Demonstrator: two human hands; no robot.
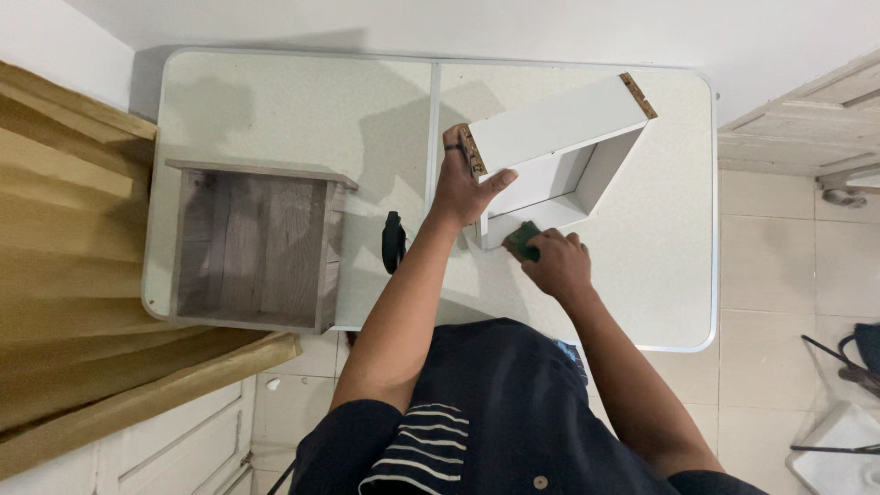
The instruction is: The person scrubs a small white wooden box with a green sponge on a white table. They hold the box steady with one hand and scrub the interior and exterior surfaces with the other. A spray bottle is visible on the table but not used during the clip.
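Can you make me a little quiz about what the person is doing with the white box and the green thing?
1. True or false: the left hand holds the white box by its corner.
2. What does the right hand press against the box?
A. green sponge
B. hammer
C. paintbrush
3. Which box on the white table is untouched?

Key:
1. True.
2. A.
3. The grey wooden box, left of both arms.

Bright, even indoor light from above. Soft grey shadows fall up and left across the worktop (275, 110). Focus is sharp, with no glare; straight lines bend slightly near the edges.
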